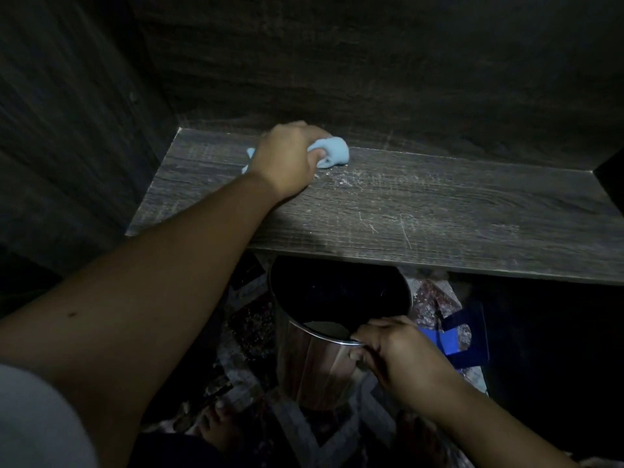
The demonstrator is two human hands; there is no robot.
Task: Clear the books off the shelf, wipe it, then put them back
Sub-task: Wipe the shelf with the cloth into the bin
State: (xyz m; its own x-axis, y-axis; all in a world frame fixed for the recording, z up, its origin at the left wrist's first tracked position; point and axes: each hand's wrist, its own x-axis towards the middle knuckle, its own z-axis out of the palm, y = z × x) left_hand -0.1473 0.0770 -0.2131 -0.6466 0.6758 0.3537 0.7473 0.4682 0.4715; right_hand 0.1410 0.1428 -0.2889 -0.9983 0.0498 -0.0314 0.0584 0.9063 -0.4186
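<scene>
The shelf (439, 204) is a dark, grey-brown wood-grain board set into a unit of the same material, with a back panel (371, 79) rising behind it and a side panel (67, 130) closing its left end. The left hand (287, 160) reaches in over the front edge to the back left part of the shelf, close to the back panel. Its fingers are curled round a bunched light blue cloth (332, 152) and press it down on the board. Most of the cloth bulges out to the right of the knuckles, and a small tail of it shows on the left of the wrist. Pale dust and fine scratches (364, 179) mark the board just right of the cloth and on toward the front edge.

Below the shelf's front edge, a shiny metal bin (314, 366) stands tilted, its dark open mouth toward the shelf. The right hand (401, 356) grips the near right side of its rim, thumb on top and fingers wrapped under the edge.

The bin is over a patterned rug (250, 319) on the floor. A blue object (452, 336), too dim to identify, lies to the right of the bin, partly behind the right hand. A bare foot (219, 423) rests on the rug near the bottom edge, left of the bin's base.
</scene>
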